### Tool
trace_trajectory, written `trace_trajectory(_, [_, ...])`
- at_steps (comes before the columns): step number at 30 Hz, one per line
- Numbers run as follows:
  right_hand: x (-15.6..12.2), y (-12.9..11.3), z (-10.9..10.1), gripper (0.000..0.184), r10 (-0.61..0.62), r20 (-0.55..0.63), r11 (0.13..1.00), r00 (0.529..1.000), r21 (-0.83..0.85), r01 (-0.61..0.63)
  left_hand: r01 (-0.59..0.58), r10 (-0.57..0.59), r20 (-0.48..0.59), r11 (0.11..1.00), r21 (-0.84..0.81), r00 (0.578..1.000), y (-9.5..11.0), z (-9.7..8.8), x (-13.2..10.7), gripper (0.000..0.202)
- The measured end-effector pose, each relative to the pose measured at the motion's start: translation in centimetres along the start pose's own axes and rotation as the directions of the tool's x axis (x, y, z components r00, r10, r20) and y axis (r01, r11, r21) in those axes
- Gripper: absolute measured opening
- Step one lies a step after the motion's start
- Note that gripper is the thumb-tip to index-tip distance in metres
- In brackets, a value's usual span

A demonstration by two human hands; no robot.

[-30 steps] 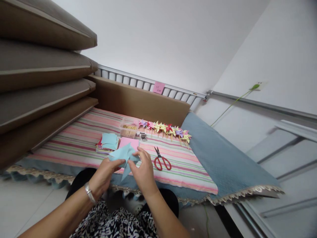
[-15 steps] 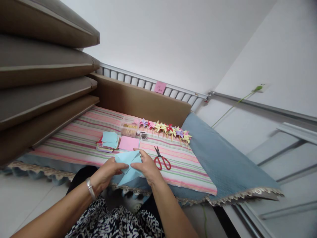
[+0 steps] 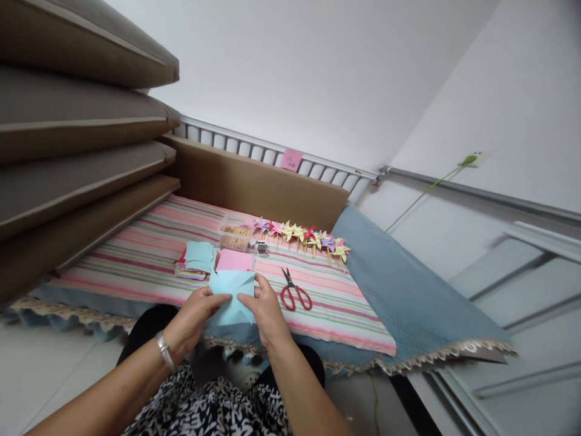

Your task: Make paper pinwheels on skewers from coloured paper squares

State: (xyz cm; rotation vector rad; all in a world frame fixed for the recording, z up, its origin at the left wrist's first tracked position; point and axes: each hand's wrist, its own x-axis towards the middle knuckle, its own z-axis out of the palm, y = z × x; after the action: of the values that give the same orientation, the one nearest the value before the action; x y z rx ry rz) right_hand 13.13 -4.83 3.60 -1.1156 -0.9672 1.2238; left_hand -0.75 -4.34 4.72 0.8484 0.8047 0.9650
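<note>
Both my hands hold a light blue cut paper square (image 3: 233, 297) over the near edge of the striped cloth (image 3: 149, 260). My left hand (image 3: 195, 315) pinches its left side, and my right hand (image 3: 267, 312) pinches its right side with the thumb on top. Its flaps lie nearly flat. Just beyond it lie a pink paper square (image 3: 235, 260) and a stack of coloured paper squares (image 3: 197, 259) topped with blue. Red-handled scissors (image 3: 295, 293) lie to the right of my right hand.
A row of finished paper pinwheels (image 3: 302, 236) lies at the back of the cloth beside a clear box of sticks (image 3: 235, 237). Stacked brown cushions (image 3: 82, 121) rise on the left. A brown board (image 3: 254, 188) and a railing stand behind. A blue quilt (image 3: 399, 290) extends right.
The blue paper's flaps, spread like a star a second ago, have been folded in and flattened. Both hands stay on it, near the cloth's front edge.
</note>
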Motion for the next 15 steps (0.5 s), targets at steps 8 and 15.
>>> trace_trajectory(8, [-3.1,-0.5,-1.5,0.045,-0.528,0.083,0.647,0.845,-0.607,0.463,0.007,-0.006,-0.059,1.0,0.009,0.998,0.9,-0.9,0.2,0.02])
trace_trajectory(15, [-5.3,0.4,-2.3,0.032,-0.564,0.292,0.446,0.772,-0.679,0.582,0.03,-0.03,-0.043,1.0,0.0,0.999,1.2,-0.9,0.7,0.028])
